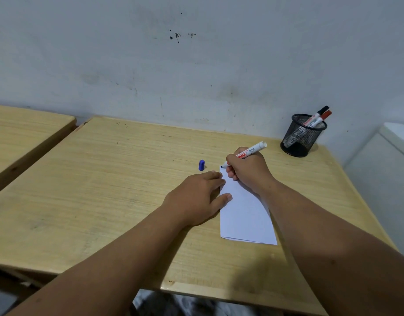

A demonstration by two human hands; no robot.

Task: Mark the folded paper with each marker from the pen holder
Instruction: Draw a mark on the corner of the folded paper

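A folded white paper (245, 215) lies on the wooden desk (105, 190), right of centre. My right hand (249, 171) grips an uncapped white marker (253, 150), its tip touching the paper's far left corner. My left hand (196, 197) lies flat with fingers and thumb pressing the paper's left edge. The marker's blue cap (201, 165) lies on the desk just left of the tip. A black mesh pen holder (301, 137) stands at the far right corner, holding a black-capped marker (318, 113) and a red-capped marker (322, 118).
A second wooden desk (25, 137) adjoins on the left with a narrow gap between. A stained pale wall runs behind both desks. A white cabinet or appliance (383, 169) stands to the right of the desk.
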